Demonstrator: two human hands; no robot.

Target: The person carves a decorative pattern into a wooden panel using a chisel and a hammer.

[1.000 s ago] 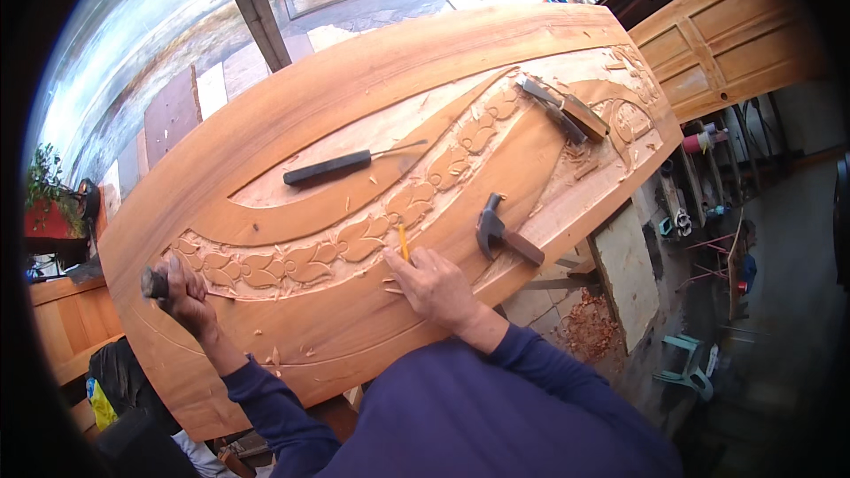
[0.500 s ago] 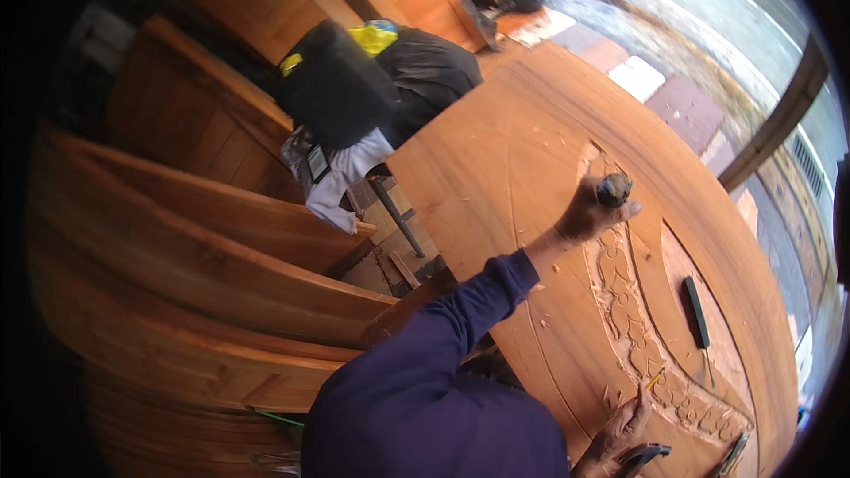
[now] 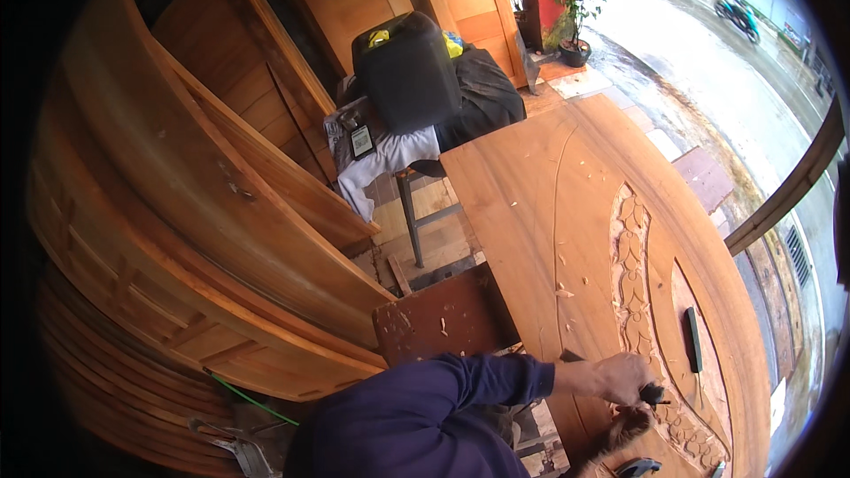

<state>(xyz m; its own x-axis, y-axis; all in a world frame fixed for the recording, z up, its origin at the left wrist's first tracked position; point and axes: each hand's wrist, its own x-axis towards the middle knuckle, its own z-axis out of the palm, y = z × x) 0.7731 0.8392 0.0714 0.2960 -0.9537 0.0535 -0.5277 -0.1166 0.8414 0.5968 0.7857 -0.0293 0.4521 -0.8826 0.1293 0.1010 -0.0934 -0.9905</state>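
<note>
A wide wooden panel [image 3: 513,204] lies beneath my hands, with a leafy carved band [image 3: 631,301] and loose shavings. My left hand [image 3: 620,376] is closed, low over the carved band, around a tool whose dark rounded end [image 3: 653,393] pokes out past the fingers. Close below it, my right hand [image 3: 630,425] has its fingers curled, partly covered by the left; what it holds cannot be made out. Farther along the panel rests a black-handled tool [image 3: 692,339] with a thin shaft. A dark curved object [image 3: 639,466] lies by my right forearm.
Wooden door panels [image 3: 221,204] lean in a stack to the left. Behind the panel, a chair holds a black case [image 3: 407,75], white cloth [image 3: 390,155] and a phone-like device [image 3: 361,142]. A post [image 3: 788,181] stands at the right, near a potted plant [image 3: 575,53] and a street.
My left hand has come down the panel toward my right hand, bringing the tool with it. The view has shifted, showing more of the street and a passing motorbike.
</note>
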